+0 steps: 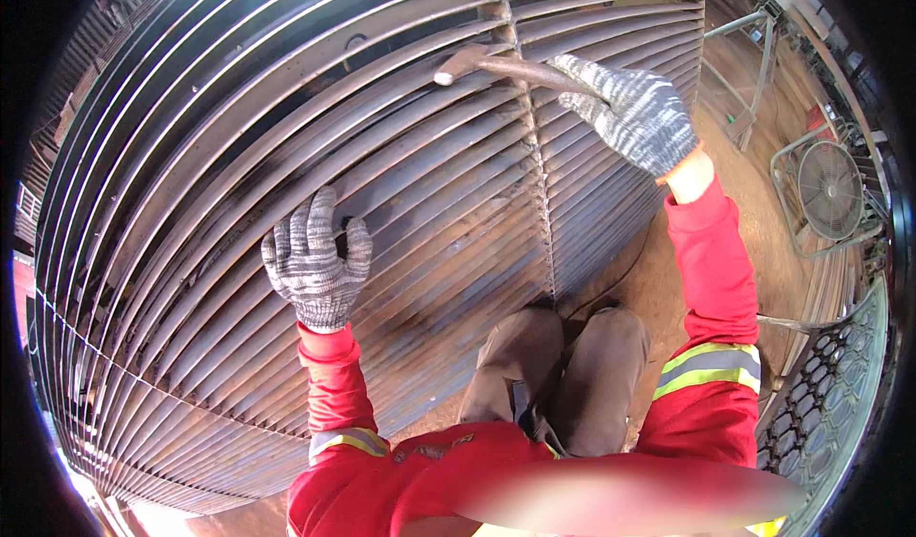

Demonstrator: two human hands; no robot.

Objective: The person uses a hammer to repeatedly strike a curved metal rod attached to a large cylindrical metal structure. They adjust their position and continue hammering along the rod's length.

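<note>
The steel grating [286, 136] is steadied by the flat, unclenched left hand [315, 260]; a hammer [496, 63], apparently, is clenched in the right hand [634, 113] farther off.

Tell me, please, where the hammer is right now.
In the head view the hammer is upper centre, held in the right hand, its head against the metal grating.

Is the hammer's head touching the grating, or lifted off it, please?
Touching, it seems: the hammer, gripped by the right hand, has its head against the grating bars.
</note>
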